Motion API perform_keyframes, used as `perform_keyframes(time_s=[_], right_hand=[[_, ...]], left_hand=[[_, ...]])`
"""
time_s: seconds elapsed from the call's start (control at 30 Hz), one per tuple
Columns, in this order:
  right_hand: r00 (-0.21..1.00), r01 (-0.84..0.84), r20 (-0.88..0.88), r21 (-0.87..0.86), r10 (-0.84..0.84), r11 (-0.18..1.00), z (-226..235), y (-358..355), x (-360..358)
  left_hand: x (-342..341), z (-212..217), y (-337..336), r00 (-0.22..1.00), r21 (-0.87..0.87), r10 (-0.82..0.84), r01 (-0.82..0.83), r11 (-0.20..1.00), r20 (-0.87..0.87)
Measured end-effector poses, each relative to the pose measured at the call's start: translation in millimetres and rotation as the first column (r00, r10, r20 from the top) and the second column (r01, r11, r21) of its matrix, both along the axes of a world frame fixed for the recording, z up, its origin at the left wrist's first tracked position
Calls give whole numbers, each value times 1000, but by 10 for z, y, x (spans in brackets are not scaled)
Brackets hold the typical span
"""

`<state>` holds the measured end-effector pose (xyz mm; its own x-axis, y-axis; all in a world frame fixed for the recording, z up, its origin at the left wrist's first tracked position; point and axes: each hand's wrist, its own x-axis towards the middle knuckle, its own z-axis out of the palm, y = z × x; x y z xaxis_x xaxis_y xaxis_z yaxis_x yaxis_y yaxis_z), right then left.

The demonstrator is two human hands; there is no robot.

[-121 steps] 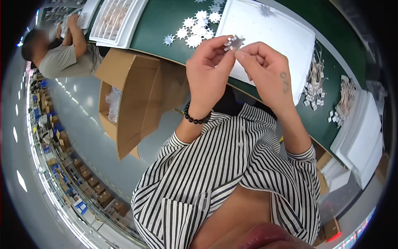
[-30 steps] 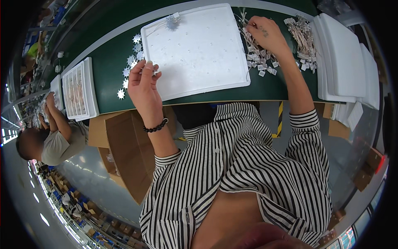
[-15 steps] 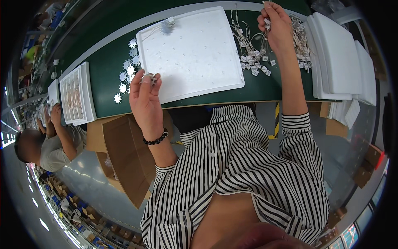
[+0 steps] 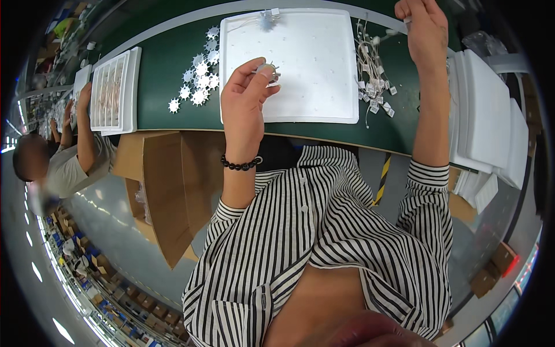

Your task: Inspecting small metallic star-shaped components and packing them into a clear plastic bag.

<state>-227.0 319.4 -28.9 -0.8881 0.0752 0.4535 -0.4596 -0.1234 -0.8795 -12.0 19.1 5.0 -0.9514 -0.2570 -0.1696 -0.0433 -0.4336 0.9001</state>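
Observation:
Over the white foam tray (image 4: pixel 312 95), my left hand (image 4: pixel 245 95) pinches a small star-shaped metal disc (image 4: pixel 272 73) between thumb and fingers. Fingers partly cover the disc. Beyond it, at the tray's far edge, lies a bluish part with thin wires (image 4: pixel 266 22). My right hand (image 4: pixel 428 37) is raised at the far right, fingers curled closed; a tiny white bit shows at them, but what they hold is too hidden to name. A bundle of wire leads (image 4: pixel 374 81) with white tag-like ends lies between the tray and my right forearm.
Silver star-shaped discs (image 4: pixel 200 81) lie scattered left of the tray. White foam sheets (image 4: pixel 480 98) are stacked at the right. A compartmented white tray (image 4: pixel 113 92) stands at the left, near a co-worker's arm (image 4: pixel 85 124). An open cardboard box (image 4: pixel 167 191) sits below the table edge.
My left hand has moved right and away from me, bringing the star disc over the tray. My right hand has shifted right relative to the wire leads. The whole view has turned slightly.

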Motion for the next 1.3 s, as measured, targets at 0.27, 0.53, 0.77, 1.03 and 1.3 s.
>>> perform_keyframes(time_s=[0.27, 0.53, 0.77, 1.03, 1.3], right_hand=[[896, -169, 443, 310, 15, 936, 720, -957, 904], [802, -487, 396, 3, 446, 873, 645, -1602, 1648], [782, -528, 388, -4, 488, 849, 598, -1754, 1633], [723, -540, 426, -141, 544, 829, 614, -1841, 1665], [655, -573, 460, -215, 599, 791, 597, -1892, 1682]], left_hand=[[27, 60, -39, 992, 20, 120, -120, 993, -35], [38, 66, -15, 977, -161, 156, -179, 971, -148], [102, 146, -68, 976, -159, 168, -189, 969, -136], [172, 150, -46, 950, -114, 216, -246, 962, -227], [179, 56, -113, 944, -163, 202, -249, 955, -259]])
